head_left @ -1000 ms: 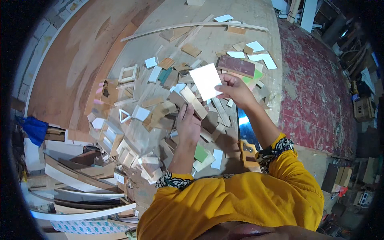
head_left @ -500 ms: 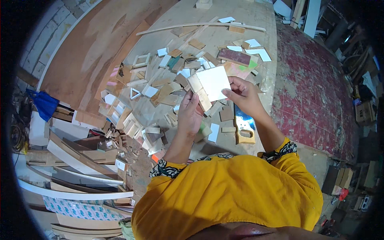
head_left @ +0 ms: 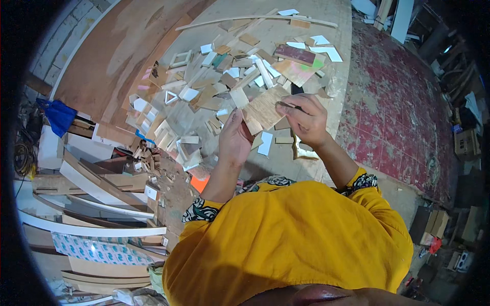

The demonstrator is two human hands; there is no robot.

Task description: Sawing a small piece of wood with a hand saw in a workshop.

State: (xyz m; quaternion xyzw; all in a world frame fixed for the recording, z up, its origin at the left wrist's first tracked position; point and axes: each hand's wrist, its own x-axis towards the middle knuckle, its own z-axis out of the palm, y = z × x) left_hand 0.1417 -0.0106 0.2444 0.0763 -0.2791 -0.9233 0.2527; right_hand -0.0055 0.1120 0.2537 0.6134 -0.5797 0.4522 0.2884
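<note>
My left hand (head_left: 235, 137) is closed on the near left edge of a small wooden board (head_left: 266, 106), its brown grained face up. Pale wood blocks (head_left: 238, 97) sit against the board's left side; whether they are joined to it I cannot tell. In my right hand (head_left: 308, 118) a thin dark stick like a pencil (head_left: 292, 106) is pinched, its tip at the board's right part. Below that hand lies a handsaw (head_left: 304, 151), mostly hidden by the hand and forearm.
Scattered wood offcuts (head_left: 206, 97) cover much of the worktable (head_left: 332, 97). A long thin strip (head_left: 255, 18) lies across its far part. To the left leans a large brown panel (head_left: 107, 66), with curved boards (head_left: 92, 232) stacked nearer. The red floor (head_left: 398, 112) is at the right.
The board showed a white face before; now its brown grained face is up. The pencil-like stick has come into view in my right hand, which no longer grips the board's edge.
</note>
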